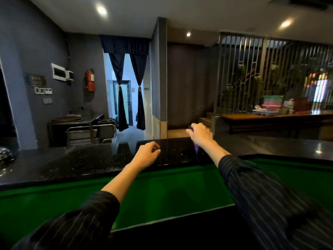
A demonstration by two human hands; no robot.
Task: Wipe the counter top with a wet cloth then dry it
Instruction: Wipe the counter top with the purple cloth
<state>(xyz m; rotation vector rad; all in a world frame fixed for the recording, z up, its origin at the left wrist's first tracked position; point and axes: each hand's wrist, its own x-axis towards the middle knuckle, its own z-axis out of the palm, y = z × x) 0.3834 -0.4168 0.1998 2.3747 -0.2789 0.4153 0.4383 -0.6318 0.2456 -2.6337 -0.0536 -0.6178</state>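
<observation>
— While the right hand [200,134] reaches over the far edge of the black counter top [81,163], is it gripping anything?
— Fingers are closed on a purple cloth [196,148], mostly hidden beneath the wrist.
— And the left hand [147,154]?
— Loosely curled, empty, resting near the counter's middle.

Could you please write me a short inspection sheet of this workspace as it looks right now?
Surface: glossy black speckled stone counter top, raised behind a green lower surface.
Job's things: purple cloth, mostly hidden under the right hand.
Clutter: shiny metal object at the counter's far left edge; too cropped to identify.
Hands: right hand closed on the cloth at the far edge; left hand loosely curled, resting on the counter, empty.
Cables: nothing seen on the counter.
Surroundings: red fire extinguisher on the grey wall; dark tied curtains at the doorway.
</observation>
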